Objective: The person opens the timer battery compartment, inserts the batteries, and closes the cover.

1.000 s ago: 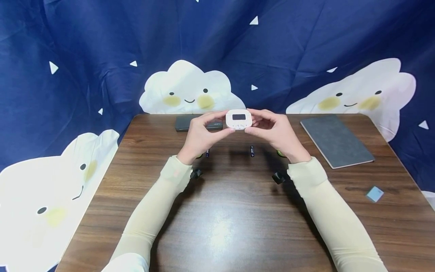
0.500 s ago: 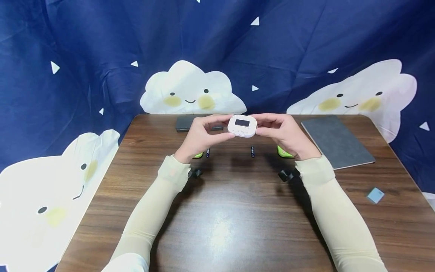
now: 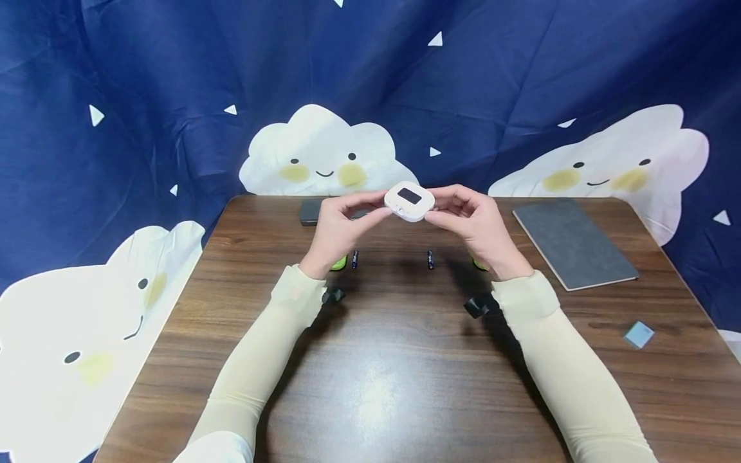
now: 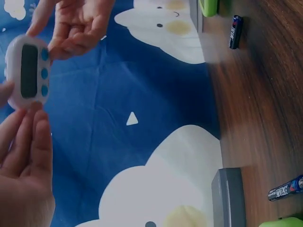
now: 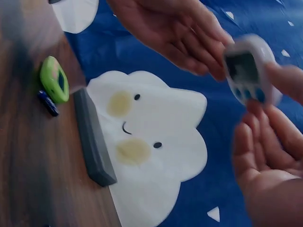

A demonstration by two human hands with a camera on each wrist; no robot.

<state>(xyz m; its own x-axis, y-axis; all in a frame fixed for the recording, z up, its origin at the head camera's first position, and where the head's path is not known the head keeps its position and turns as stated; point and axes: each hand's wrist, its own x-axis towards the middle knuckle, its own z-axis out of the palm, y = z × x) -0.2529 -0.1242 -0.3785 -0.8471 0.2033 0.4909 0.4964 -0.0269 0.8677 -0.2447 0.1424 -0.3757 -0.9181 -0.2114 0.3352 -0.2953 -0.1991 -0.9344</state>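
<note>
A white rounded digital timer (image 3: 409,201) is held up over the far part of the table, tilted. My left hand (image 3: 338,231) pinches its left end between thumb and fingers. At its right end, the thumb and fingers of my right hand (image 3: 477,225) grip it. The side toward the head camera carries a dark rectangle. Both wrist views show the other face of the timer (image 4: 29,71), with a grey screen and three blue buttons. On the table below lie two dark blue batteries, one on the left (image 3: 355,260) and one on the right (image 3: 430,260).
A dark grey box (image 3: 310,213) lies at the back edge, partly behind my left hand. Two bright green objects, left (image 3: 339,263) and right (image 3: 479,264), are partly hidden by my wrists. A grey notebook (image 3: 575,244) and a small light-blue square (image 3: 639,334) lie on the right.
The timer first dipped slightly down and right, then came back up and left. It is now turned clockwise compared with before. Both hands keep their grip; the right moved out and back in.
</note>
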